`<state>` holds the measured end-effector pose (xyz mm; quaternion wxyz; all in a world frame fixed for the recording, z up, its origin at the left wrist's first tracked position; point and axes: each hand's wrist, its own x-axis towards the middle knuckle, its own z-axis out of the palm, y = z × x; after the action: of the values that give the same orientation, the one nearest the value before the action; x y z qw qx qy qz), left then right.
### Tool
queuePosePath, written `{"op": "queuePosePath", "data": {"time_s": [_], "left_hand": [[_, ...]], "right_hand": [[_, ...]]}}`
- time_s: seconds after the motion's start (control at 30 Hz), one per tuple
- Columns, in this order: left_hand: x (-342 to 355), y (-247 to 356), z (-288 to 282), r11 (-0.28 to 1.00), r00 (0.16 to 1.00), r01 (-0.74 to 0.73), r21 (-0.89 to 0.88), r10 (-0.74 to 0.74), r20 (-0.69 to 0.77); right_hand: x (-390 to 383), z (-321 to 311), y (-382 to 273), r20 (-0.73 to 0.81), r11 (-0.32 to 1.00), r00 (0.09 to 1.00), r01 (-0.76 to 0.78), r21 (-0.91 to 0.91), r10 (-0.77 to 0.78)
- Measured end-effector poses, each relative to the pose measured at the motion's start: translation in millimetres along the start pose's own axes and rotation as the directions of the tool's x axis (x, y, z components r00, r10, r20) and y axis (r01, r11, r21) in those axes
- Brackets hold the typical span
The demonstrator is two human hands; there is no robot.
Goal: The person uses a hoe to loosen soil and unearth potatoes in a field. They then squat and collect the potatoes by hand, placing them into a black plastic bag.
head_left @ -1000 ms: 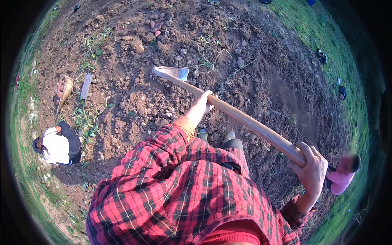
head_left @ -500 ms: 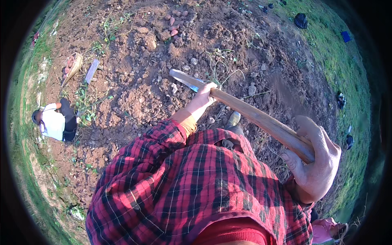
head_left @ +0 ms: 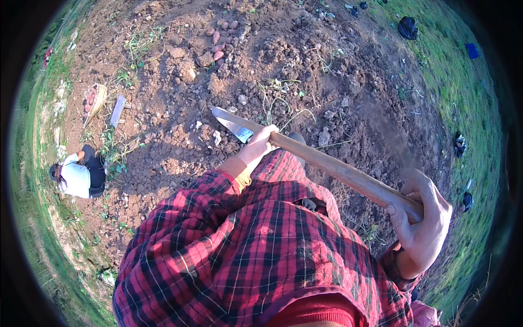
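Brown, cloddy soil point(head_left: 177, 122) carries a small cluster of reddish tubers point(head_left: 218, 55), scattered pale lumps point(head_left: 217, 137) and straggling green vines point(head_left: 120, 163). A basket point(head_left: 99, 100) and a plank point(head_left: 117, 110) lie near each other on its left side. On the grass point(head_left: 449, 95) at the right lies a black bag point(head_left: 407, 28).

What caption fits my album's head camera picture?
Left hand and right hand grip a wooden-handled hoe over clumpy brown soil.

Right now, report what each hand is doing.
Left hand: closed around the hoe handle, near the blade.
Right hand: holding the handle's other end.
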<state>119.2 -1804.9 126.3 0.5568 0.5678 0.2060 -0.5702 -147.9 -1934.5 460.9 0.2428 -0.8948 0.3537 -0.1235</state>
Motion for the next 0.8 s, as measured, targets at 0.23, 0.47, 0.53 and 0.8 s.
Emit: {"op": "queuePosePath", "data": {"time_s": [0.23,0.47,0.53,0.8], "left_hand": [[102.6,1.8,29.8,0.996,0.987,0.082,0.019,-0.078,-0.142],[144.3,82.3,62.3,0.923,0.988,-0.154,0.352,0.153,0.032],[170.6,103.4,43.7,0.881,0.992,-0.103,0.461,0.055,0.118],[245.9,135.1,97.4,0.967,0.996,0.060,0.246,-0.042,-0.079]], "right_hand": [[58.0,-6.4,77.5,0.036,0.981,0.983,-0.181,0.066,0.179],[178.8,-8.1,154.6,0.048,0.954,0.963,-0.269,0.136,0.265],[233.9,-13.0,165.3,0.143,0.979,0.974,-0.186,0.083,0.173],[369.7,3.3,284.2,0.200,0.919,0.907,-0.390,0.066,0.370]]}}
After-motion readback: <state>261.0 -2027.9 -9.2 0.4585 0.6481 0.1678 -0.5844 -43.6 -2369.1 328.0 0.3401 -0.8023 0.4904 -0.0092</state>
